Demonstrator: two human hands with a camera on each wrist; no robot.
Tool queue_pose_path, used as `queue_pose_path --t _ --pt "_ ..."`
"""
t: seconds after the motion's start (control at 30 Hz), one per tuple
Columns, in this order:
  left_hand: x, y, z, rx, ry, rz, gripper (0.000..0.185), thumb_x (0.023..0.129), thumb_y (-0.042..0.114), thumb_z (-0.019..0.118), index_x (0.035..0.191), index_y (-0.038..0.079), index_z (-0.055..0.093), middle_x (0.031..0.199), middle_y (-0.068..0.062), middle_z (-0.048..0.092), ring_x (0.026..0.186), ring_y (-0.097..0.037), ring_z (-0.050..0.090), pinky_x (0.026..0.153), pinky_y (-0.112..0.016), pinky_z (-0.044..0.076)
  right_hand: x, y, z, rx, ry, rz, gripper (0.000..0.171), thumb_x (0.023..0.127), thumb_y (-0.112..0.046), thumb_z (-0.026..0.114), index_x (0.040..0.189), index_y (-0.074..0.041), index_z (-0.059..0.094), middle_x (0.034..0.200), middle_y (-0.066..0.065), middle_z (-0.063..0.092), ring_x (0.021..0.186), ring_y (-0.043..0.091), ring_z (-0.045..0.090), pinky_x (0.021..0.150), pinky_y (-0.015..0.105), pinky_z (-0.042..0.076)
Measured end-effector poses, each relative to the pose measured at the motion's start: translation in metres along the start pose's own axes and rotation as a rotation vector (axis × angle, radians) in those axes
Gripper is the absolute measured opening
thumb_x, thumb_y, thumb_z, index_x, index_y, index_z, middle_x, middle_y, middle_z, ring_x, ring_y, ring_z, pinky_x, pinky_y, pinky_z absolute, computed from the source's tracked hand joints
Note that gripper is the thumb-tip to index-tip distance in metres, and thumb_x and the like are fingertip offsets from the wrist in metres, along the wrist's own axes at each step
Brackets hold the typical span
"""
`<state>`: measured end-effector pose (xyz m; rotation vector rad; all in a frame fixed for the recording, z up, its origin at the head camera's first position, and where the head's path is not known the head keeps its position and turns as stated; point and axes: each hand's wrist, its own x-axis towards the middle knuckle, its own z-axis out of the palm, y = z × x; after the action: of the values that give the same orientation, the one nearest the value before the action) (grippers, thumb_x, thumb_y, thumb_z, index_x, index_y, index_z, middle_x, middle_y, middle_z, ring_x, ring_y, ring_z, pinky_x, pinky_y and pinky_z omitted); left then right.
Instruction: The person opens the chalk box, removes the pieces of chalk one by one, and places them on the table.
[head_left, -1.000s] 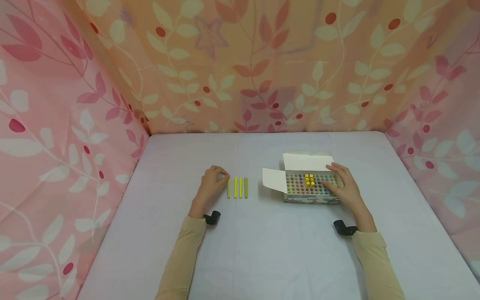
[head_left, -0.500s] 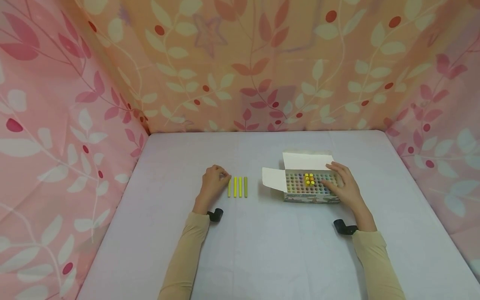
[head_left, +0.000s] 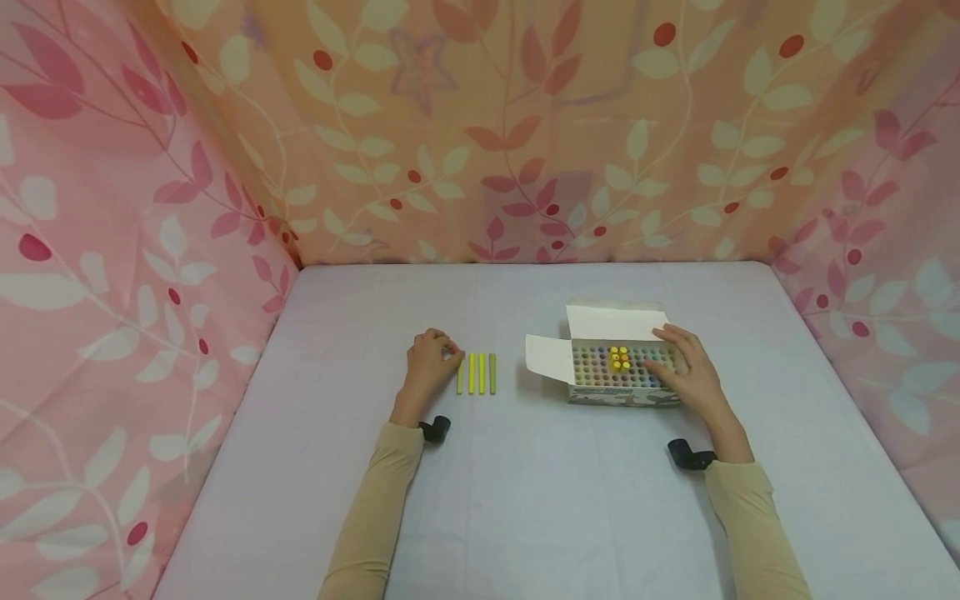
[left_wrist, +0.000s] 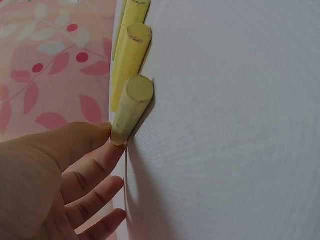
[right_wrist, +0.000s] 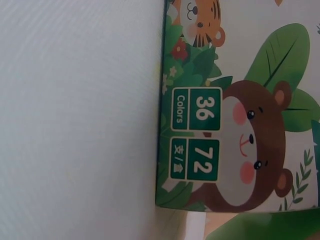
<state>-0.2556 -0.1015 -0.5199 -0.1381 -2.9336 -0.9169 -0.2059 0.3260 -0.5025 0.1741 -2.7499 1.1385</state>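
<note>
In the head view, my left hand (head_left: 431, 367) pinches the far end of the leftmost of several yellow and olive chalk sticks, lying side by side on the table. The left wrist view shows thumb and forefinger at the end of that pale chalk stick (left_wrist: 134, 102), with a brighter yellow chalk stick (left_wrist: 131, 60) beyond. My right hand (head_left: 693, 379) rests over the right end of the open chalk box (head_left: 624, 397), fingers spread. Several yellow chalk pieces (head_left: 619, 360) stand up above the box's rows of coloured ends. The right wrist view shows the printed box side (right_wrist: 245, 150).
The box's white lid (head_left: 617, 322) is folded back, and a side flap (head_left: 549, 358) sticks out to the left. White cloth covers the table (head_left: 525, 500). Floral curtains (head_left: 480, 125) stand behind and at both sides.
My left hand has shifted slightly right, and the leftmost chalk stick has moved with it, closer to its neighbour. The right hand and the box have stayed in place.
</note>
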Motion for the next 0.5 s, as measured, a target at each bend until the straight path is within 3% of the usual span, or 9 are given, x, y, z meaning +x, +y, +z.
queue_pose_path --t 0.3,0.5 --pt "0.001 0.002 -0.001 -0.021 -0.001 -0.018 0.02 0.086 0.03 0.064 0.086 0.01 0.068 0.114 -0.01 0.056 0.115 -0.033 0.045 0.096 -0.051 0.035 -0.001 -0.002 0.0 -0.001 -0.001 -0.001 0.059 0.085 -0.028 0.067 0.136 -0.009 0.044 0.144 0.021 0.029 0.131 0.046 0.025 0.096 0.069 0.021" --pt "0.002 0.014 -0.005 -0.074 0.005 -0.006 0.019 0.088 0.03 0.063 0.093 0.012 0.068 0.119 -0.011 0.055 0.114 -0.033 0.046 0.094 -0.053 0.034 -0.001 -0.001 0.0 -0.001 0.001 -0.004 0.058 0.085 -0.028 0.067 0.136 -0.01 0.044 0.144 0.02 0.029 0.131 0.046 0.026 0.096 0.069 0.022"
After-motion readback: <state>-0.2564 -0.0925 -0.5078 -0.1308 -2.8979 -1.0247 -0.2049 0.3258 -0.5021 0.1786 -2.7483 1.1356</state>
